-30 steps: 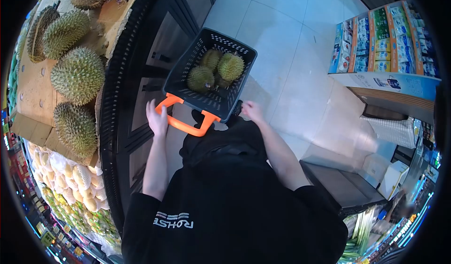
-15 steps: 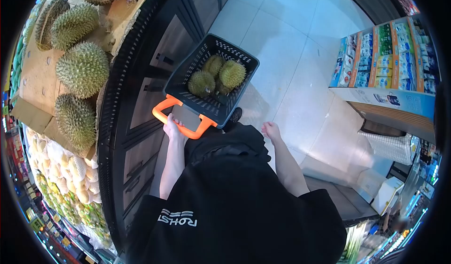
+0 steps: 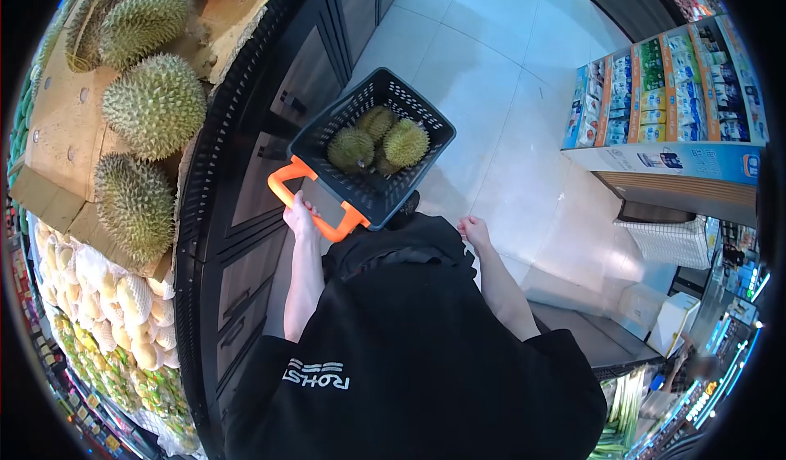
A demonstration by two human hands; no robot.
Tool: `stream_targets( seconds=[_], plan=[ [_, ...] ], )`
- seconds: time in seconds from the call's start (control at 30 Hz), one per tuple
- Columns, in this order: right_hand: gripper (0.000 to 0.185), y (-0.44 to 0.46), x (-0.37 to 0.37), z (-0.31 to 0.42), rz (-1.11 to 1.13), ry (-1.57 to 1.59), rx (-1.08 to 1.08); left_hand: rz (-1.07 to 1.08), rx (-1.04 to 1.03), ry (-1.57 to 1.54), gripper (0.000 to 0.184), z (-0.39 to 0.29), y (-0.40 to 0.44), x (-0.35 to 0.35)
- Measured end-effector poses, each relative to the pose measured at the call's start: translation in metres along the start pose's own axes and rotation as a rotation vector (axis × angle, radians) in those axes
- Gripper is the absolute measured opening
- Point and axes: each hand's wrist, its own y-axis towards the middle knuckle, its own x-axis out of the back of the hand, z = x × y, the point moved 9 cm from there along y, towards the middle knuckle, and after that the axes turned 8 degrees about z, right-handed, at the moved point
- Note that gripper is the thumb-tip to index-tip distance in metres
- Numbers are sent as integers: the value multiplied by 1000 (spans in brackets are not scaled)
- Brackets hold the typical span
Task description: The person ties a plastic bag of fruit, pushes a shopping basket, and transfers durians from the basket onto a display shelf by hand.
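Note:
My left hand (image 3: 300, 217) is closed around the orange handle (image 3: 288, 183) of a dark grey plastic shopping basket (image 3: 442, 141). Several spiky durians lie in the basket, among them a yellowish one (image 3: 406, 142) on the right and a greener one (image 3: 351, 150) on the left. The basket hangs in front of my legs, beside the display stand's dark cabinet front. On the other side of my body, my right hand (image 3: 472, 231) hangs with its fingers curled in, over the floor, and I see nothing in it.
To the left, a display stand holds large durians (image 3: 155, 106) and net-wrapped yellow fruit (image 3: 135, 300) along its black edge (image 3: 214, 145). Pale floor tiles (image 3: 491, 92) stretch ahead. At the right stand a shelf of packaged goods (image 3: 655, 92) and a white wire basket (image 3: 667, 241).
The basket has swung slightly and sits a little lower in view, with my left hand still on its handle. The stand and the right-hand shelf have shifted slightly in view.

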Motion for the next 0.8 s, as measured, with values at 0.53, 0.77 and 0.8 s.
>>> stream_targets(
  seconds=[0.53, 0.77, 0.8],
  plan=[
    [21, -44, -10, -29, -111, 24, -99, 403, 186, -228, 39, -14, 23, 10],
    [24, -44, -22, -8, -86, -36, -109, 499, 200, -371, 50, -14, 20, 11],
    [24, -44, -23, -5, -81, -36, -107, 486, 202, -377, 50, -14, 18, 9]
  ],
)
